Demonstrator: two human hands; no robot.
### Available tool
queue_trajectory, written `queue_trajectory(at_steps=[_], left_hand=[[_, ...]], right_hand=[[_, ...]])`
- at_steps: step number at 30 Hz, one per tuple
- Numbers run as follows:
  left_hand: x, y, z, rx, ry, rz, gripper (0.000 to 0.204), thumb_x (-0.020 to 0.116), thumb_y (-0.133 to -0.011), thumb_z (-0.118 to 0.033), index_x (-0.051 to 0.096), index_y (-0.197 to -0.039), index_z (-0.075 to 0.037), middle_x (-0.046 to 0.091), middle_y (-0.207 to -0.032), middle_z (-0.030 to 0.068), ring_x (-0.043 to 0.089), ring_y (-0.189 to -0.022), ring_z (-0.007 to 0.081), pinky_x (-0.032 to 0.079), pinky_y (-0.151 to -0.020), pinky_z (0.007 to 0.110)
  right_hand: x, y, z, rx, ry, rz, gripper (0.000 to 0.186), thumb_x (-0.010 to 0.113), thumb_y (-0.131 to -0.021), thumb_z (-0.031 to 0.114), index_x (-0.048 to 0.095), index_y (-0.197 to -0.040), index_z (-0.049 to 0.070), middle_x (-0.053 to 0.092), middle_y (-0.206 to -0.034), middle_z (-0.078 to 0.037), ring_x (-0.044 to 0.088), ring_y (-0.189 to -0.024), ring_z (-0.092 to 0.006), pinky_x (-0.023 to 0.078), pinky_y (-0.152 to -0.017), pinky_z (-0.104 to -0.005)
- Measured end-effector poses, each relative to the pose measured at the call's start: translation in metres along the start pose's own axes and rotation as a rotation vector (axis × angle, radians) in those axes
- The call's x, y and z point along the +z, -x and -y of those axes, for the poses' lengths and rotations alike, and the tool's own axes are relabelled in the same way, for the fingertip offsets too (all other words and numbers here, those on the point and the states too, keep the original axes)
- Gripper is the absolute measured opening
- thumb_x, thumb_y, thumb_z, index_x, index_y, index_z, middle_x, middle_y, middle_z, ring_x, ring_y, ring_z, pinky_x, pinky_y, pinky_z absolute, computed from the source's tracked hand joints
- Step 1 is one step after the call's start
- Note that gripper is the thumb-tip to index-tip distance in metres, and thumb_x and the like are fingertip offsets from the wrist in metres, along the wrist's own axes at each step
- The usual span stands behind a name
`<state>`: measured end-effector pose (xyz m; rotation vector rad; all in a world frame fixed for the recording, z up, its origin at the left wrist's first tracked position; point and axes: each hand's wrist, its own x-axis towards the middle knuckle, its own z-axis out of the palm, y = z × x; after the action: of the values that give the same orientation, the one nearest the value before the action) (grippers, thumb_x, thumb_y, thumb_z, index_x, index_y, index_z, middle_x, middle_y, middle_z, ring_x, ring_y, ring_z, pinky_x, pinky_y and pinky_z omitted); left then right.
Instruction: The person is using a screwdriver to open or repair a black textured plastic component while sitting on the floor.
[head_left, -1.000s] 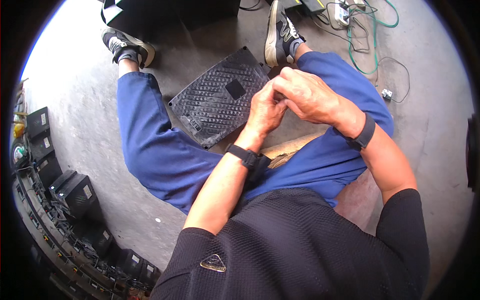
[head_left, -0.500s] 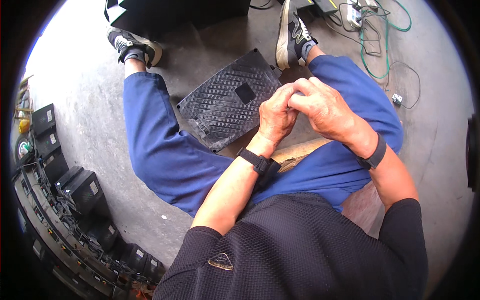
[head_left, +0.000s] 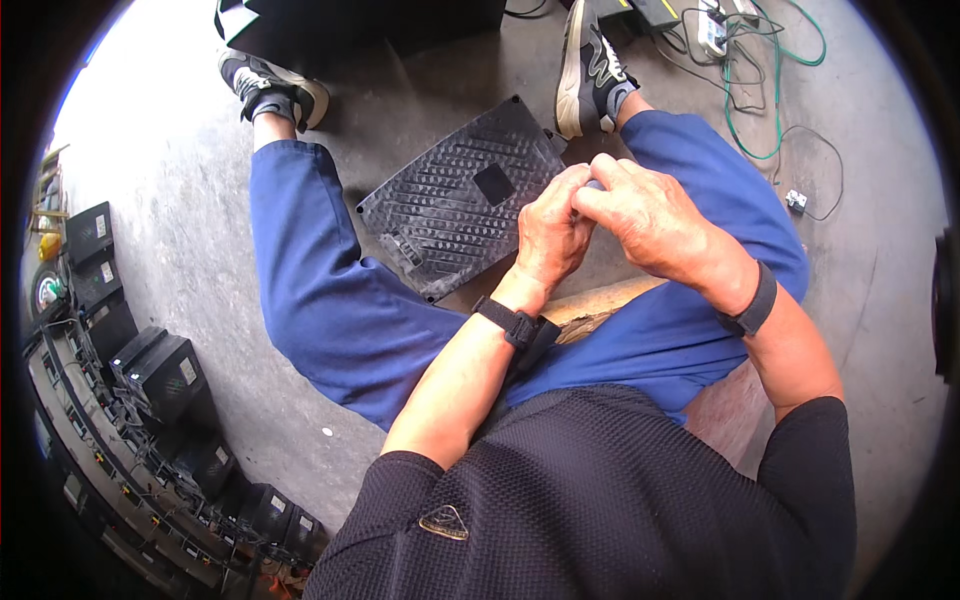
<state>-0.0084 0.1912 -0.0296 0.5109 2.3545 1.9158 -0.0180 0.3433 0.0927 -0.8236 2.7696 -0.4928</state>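
Observation:
My left hand (head_left: 552, 228) and my right hand (head_left: 650, 215) meet above my lap, fingers curled and thumbs close together. Both are closed around something small; only a dark greyish bit shows between them, too little to name. Just beyond my left hand lies a black rectangular panel (head_left: 440, 190) with a ribbed, dusty face and a dark square in it. It rests at a slant on the floor between my legs, and my hands cover the space by its right corner. Black straps circle both wrists.
A large black box (head_left: 370, 30) stands at the top between my shoes. Cables and a white power strip (head_left: 711, 35) lie at upper right, with a small plug (head_left: 796, 201) below. Several black battery-like cases (head_left: 165, 375) line the left side. Wood (head_left: 600, 303) shows under my arms.
My right hand has tilted slightly, and a little more of the dark bit shows between the fingers. Both hands stay closed together; the panel lies still.

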Motion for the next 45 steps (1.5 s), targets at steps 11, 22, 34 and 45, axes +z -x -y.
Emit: queue_trajectory(at_steps=[11, 22, 34, 45], left_hand=[[-0.007, -0.005, -0.001, -0.059, -0.031, 0.066, 0.036, 0.067, -0.079, 0.003, 0.069, -0.112, -0.008, 0.075, -0.105, 0.0132, 0.074, -0.089, 0.0336, 0.06, -0.075, 0.039], [-0.012, -0.014, 0.001, 0.062, -0.102, 0.087, 0.034, 0.066, -0.08, 0.0, 0.068, -0.113, -0.008, 0.074, -0.106, 0.0142, 0.073, -0.094, 0.0374, 0.06, -0.078, 0.045], [-0.017, -0.025, -0.004, -0.017, -0.138, 0.232, 0.032, 0.065, -0.086, -0.006, 0.069, -0.118, -0.008, 0.074, -0.109, 0.0165, 0.071, -0.102, 0.0396, 0.058, -0.085, 0.048], [-0.019, -0.018, 0.009, 0.02, -0.093, 0.271, 0.039, 0.068, -0.084, -0.004, 0.066, -0.122, -0.006, 0.072, -0.117, 0.0164, 0.069, -0.108, 0.0396, 0.057, -0.09, 0.048]], right_hand=[[-0.007, 0.004, 0.009, 0.194, -0.039, -0.022, 0.035, 0.08, -0.085, 0.017, 0.056, -0.108, 0.007, 0.061, -0.088, -0.011, 0.068, -0.08, -0.0347, 0.056, -0.068, -0.0454], [-0.001, 0.002, 0.006, 0.17, -0.031, -0.119, 0.033, 0.078, -0.088, 0.021, 0.054, -0.105, 0.006, 0.063, -0.088, -0.014, 0.069, -0.079, -0.0375, 0.055, -0.065, -0.0468], [0.003, 0.001, -0.006, 0.204, -0.041, -0.095, 0.032, 0.075, -0.091, 0.023, 0.054, -0.108, 0.006, 0.067, -0.089, -0.016, 0.068, -0.079, -0.0403, 0.055, -0.065, -0.0492], [0.007, 0.002, 0.0, 0.252, -0.001, -0.058, 0.034, 0.077, -0.089, 0.024, 0.054, -0.107, 0.006, 0.066, -0.089, -0.015, 0.069, -0.079, -0.0395, 0.055, -0.064, -0.0487]])
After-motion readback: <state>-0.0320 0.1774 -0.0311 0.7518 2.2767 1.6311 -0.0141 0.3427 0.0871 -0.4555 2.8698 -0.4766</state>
